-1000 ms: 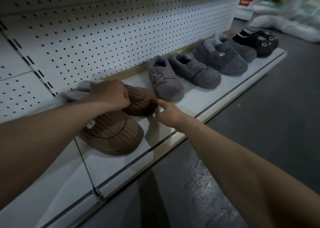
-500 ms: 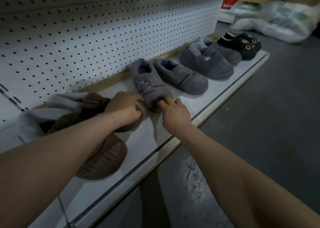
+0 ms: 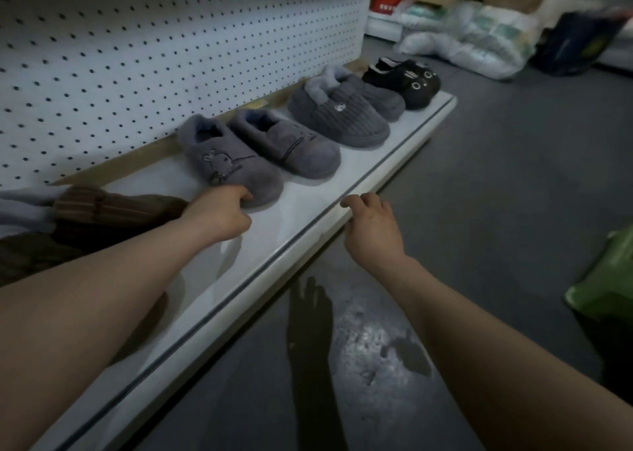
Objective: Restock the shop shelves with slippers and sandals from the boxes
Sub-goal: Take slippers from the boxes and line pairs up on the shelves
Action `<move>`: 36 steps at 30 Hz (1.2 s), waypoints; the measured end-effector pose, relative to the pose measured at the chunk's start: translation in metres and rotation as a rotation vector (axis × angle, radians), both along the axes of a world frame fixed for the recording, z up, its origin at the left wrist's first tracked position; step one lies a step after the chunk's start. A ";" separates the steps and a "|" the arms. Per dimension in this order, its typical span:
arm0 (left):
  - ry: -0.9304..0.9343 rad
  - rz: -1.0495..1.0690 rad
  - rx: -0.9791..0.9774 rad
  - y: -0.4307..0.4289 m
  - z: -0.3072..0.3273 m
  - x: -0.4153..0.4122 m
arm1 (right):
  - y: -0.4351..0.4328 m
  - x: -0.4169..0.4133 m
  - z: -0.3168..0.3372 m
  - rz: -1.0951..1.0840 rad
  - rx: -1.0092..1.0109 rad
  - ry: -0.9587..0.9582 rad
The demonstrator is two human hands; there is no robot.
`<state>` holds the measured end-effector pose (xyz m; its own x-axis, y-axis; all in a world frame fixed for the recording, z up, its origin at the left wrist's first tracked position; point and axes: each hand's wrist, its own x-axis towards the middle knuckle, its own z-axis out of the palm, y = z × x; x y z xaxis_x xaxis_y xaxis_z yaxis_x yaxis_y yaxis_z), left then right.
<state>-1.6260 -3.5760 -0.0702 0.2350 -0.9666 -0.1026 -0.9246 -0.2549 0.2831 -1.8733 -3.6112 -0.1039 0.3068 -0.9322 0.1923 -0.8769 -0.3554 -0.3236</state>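
Observation:
A low white shelf (image 3: 318,211) carries a row of slippers. A grey pair with a stitched rabbit (image 3: 236,163) lies in the middle. My left hand (image 3: 219,212), fingers curled, touches the toe of its nearer slipper. A brown ribbed pair (image 3: 113,211) lies at the left behind my left forearm, partly hidden. My right hand (image 3: 371,224) hovers at the shelf's front edge, fingers loosely bent, holding nothing. Further right sit a dark grey ribbed pair (image 3: 346,115) and a black cat-face pair (image 3: 411,81).
A white pegboard wall (image 3: 171,57) backs the shelf. Wrapped white packages (image 3: 479,36), cardboard boxes and a dark bag lie on the grey floor at the far right. A green bag (image 3: 609,279) sits at the right edge.
My left hand left the brown slippers and reached the toe of the grey rabbit slipper. My right hand drew back from that slipper to the shelf's front edge. The view shifted right.

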 end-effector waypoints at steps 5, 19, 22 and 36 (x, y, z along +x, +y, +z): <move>-0.022 -0.080 -0.048 -0.008 0.009 -0.054 | 0.009 -0.053 0.016 -0.063 -0.013 -0.034; 0.241 -0.553 -0.229 -0.006 0.058 -0.315 | 0.073 -0.248 0.077 -0.279 -0.068 0.047; 0.289 -0.624 -0.230 -0.001 0.072 -0.368 | 0.091 -0.300 0.095 -0.354 -0.081 0.082; 0.484 -1.081 -0.072 0.091 0.035 -0.593 | 0.236 -0.502 0.054 -0.833 -0.029 0.045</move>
<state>-2.2188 -3.4850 -0.0352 -0.7553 -0.6466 0.1070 -0.4427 0.6236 0.6443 -2.3748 -3.3752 -0.0502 -0.4727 -0.8523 0.2241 -0.8685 0.4074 -0.2825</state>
